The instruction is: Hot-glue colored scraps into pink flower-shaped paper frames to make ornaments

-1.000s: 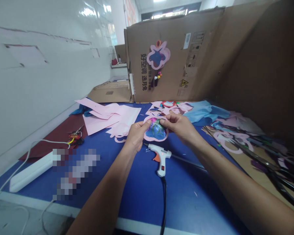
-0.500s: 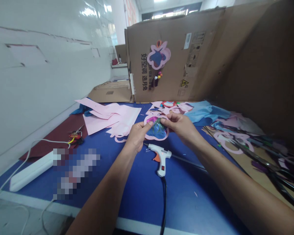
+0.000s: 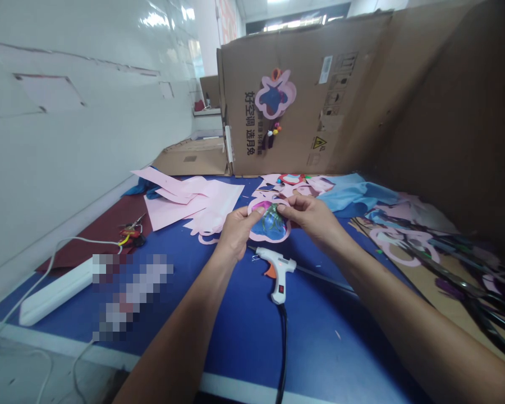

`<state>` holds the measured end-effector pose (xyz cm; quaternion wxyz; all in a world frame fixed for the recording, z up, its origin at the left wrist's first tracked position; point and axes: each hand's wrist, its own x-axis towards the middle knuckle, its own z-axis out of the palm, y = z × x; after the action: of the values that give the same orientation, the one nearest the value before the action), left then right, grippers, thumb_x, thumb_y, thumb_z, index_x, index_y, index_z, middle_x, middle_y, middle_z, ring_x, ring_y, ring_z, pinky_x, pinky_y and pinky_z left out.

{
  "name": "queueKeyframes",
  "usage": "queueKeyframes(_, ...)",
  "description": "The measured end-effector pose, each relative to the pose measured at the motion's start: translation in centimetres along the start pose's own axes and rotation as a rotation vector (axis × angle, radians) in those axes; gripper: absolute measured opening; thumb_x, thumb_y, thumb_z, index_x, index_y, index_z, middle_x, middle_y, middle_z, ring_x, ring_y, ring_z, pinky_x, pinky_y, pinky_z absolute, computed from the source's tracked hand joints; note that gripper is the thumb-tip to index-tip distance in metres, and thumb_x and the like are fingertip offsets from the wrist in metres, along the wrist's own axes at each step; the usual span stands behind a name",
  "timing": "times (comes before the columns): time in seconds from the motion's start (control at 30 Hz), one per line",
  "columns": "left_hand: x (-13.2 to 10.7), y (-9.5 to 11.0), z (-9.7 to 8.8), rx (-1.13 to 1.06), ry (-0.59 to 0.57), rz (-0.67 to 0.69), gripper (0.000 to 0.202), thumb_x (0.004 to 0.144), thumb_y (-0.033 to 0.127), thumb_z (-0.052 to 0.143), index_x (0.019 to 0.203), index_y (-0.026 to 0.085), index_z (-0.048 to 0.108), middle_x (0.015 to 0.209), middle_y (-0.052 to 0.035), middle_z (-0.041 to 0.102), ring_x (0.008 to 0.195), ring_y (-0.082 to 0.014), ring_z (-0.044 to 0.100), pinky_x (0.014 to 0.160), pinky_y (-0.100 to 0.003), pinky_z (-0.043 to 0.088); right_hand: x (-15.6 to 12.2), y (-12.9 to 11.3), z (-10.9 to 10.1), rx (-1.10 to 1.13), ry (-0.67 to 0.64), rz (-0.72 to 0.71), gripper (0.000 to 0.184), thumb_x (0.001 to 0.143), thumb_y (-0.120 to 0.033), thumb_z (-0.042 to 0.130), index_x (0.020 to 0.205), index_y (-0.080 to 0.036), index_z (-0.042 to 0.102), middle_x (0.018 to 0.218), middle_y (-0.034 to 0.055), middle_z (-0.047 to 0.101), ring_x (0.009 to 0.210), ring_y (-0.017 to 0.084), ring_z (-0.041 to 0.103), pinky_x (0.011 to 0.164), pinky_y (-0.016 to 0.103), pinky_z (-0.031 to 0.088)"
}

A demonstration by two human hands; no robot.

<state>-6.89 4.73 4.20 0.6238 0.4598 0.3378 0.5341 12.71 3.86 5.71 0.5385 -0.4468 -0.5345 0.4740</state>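
My left hand (image 3: 238, 231) and my right hand (image 3: 313, 216) both pinch a pink flower-shaped paper cutout with a shiny blue centre (image 3: 270, 226), held just above the blue tabletop (image 3: 235, 314). The left thumb presses its left rim. The right fingers pinch a small green-dark piece at its upper middle. A white hot glue gun (image 3: 278, 272) lies on the table just in front of my hands, its black cord running toward me.
Pink paper sheets (image 3: 197, 205) lie to the left, pink and blue scraps (image 3: 353, 196) to the right. A cardboard wall (image 3: 320, 101) carries a finished pink flower (image 3: 274, 95). A white power strip (image 3: 54, 292) and small scissors (image 3: 130, 230) lie at left. Dark rods (image 3: 458, 280) lie at right.
Nothing notable; both hands keep hold of the cutout with only slight finger shifts, and the view has drifted a little.
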Motion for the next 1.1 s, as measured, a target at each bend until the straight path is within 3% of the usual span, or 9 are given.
queueKeyframes(0.2, 0.5, -0.5, -0.8, 0.045, 0.053, 0.010, 0.045, 0.072, 0.056, 0.104, 0.081, 0.018, 0.083, 0.077, -0.0053, 0.080, 0.076, -0.0204, 0.073, 0.082, -0.036, 0.061, 0.1, 0.2, -0.1, -0.024, 0.004, 0.002, 0.059, 0.064, -0.069, 0.102, 0.079, -0.022, 0.070, 0.069, -0.0018, 0.068, 0.062, 0.014, 0.059, 0.062, 0.030, 0.051)
queueKeyframes(0.47, 0.7, -0.5, -1.1, 0.053, 0.046, 0.005, 0.044, 0.070, 0.054, 0.103, 0.077, 0.016, 0.080, 0.075, -0.0042, 0.077, 0.069, -0.0157, 0.067, 0.074, -0.032, 0.056, 0.1, 0.1, -0.3, -0.023, 0.003, 0.019, 0.054, 0.066, -0.064, 0.102, 0.080, -0.022, 0.070, 0.071, -0.0021, 0.067, 0.064, 0.014, 0.059, 0.065, 0.030, 0.051)
queueKeyframes(0.87, 0.9, -0.5, -1.5, 0.044, 0.113, -0.045, 0.035, 0.077, 0.044, 0.101, 0.076, 0.018, 0.077, 0.074, -0.0038, 0.076, 0.068, -0.0182, 0.071, 0.072, -0.032, 0.057, -0.1, -0.2, -0.1, -0.051, 0.035, 0.043, 0.054, 0.064, -0.062, 0.102, 0.079, -0.022, 0.070, 0.071, -0.0025, 0.065, 0.063, 0.012, 0.054, 0.063, 0.029, 0.047)
queueKeyframes(1.1, 1.0, -0.5, -1.5, 0.047, 0.131, -0.036, 0.040, 0.074, 0.046, 0.103, 0.073, 0.020, 0.074, 0.070, -0.0018, 0.072, 0.069, -0.0192, 0.071, 0.066, -0.030, 0.055, -0.1, -0.5, -0.2, -0.048, 0.118, 0.050, 0.061, 0.070, -0.076, 0.095, 0.082, -0.022, 0.069, 0.074, -0.0011, 0.067, 0.068, 0.014, 0.062, 0.065, 0.029, 0.050)
